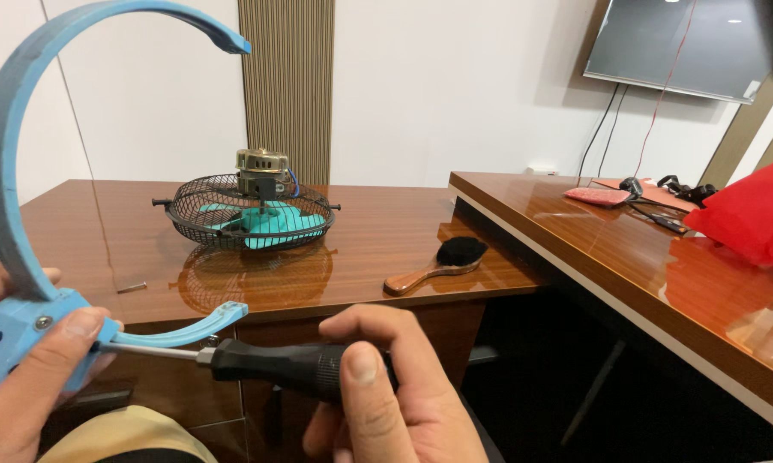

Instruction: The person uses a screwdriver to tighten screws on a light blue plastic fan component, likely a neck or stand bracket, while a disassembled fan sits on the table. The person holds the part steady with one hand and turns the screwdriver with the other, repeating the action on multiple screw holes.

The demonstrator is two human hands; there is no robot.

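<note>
The right hand [386,386] is wrapped around a black-handled screwdriver [292,367], its shaft driven into the block of a blue plastic C-shaped bracket [1,171], pinched by the left hand [26,377]. The bracket is already detached from the black wire-caged fan with teal blades [249,210], left on the brown wooden desk [378,231].

The left hand [26,377] sits low at the near left with its fingers [78,330] curled shut and thumb pressed flat on top, while the right hand [386,394], beside it at centre, is closed in a fist, knuckles up.
</note>
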